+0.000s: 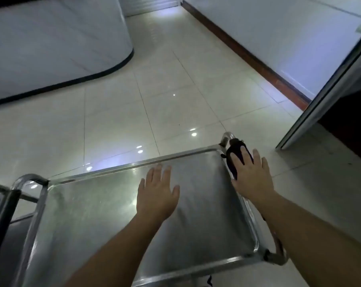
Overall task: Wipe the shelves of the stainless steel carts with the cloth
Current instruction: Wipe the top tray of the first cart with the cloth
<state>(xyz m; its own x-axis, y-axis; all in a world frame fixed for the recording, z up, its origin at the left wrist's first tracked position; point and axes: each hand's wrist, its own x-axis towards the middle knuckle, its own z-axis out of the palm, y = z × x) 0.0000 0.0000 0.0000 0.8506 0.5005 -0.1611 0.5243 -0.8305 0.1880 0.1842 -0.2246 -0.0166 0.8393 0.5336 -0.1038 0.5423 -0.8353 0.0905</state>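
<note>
While flat on smooth steel shelf (105, 206), hands, dark cloth (236, 154)

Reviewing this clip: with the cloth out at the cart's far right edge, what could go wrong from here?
1. The dark cloth sits on the top shelf's right rim near the far corner, under the straight fingers of the right hand; a push outward may drop it to the floor.
2. The left hand lies flat and bare on the shelf, so it may leave smudges on the steel.
</note>
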